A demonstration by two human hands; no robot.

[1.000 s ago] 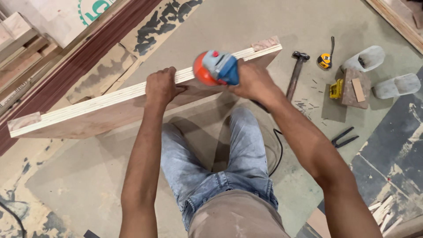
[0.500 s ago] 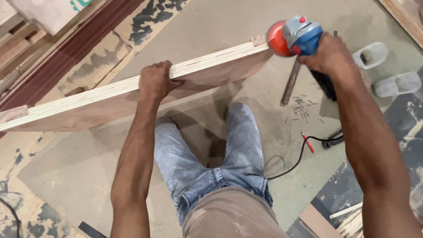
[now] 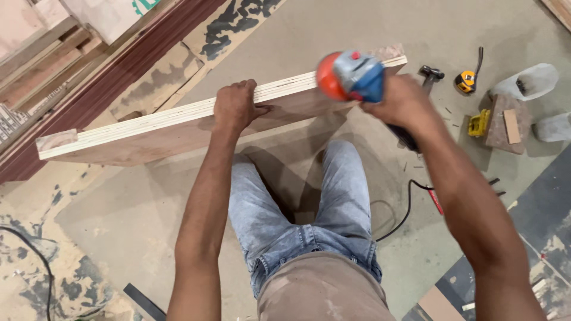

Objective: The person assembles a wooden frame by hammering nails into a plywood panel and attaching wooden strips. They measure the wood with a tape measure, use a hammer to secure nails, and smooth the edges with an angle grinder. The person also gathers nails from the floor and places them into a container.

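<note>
The left hand [image 3: 236, 106] is clamped over the top edge of a plywood board [image 3: 178, 128] that stands on its long edge, fingers curled over the far side and thumb on the near face. The board runs from well out past the left hand across to the right hand, tilted a bit in the view.

The right hand [image 3: 401, 101] is wrapped tight around a power tool [image 3: 350, 76] — blue body, orange-red round front, blurry so the details are hard to make out. The tool sits right at the board's top edge near its right end; can't tell for sure if it's touching the wood. A black cord [image 3: 410, 205] trails down below the right forearm.

Beyond the right hand on the floor: a hammer [image 3: 430, 74] just behind it, then a yellow tape measure [image 3: 466, 81], a small wood block [image 3: 504, 122] with a yellow thing beside it, and two pale sandals [image 3: 529, 80] furthest out.

Below both hands are the person's knees in light jeans [image 3: 297, 220] — the board stands just past them.
</note>
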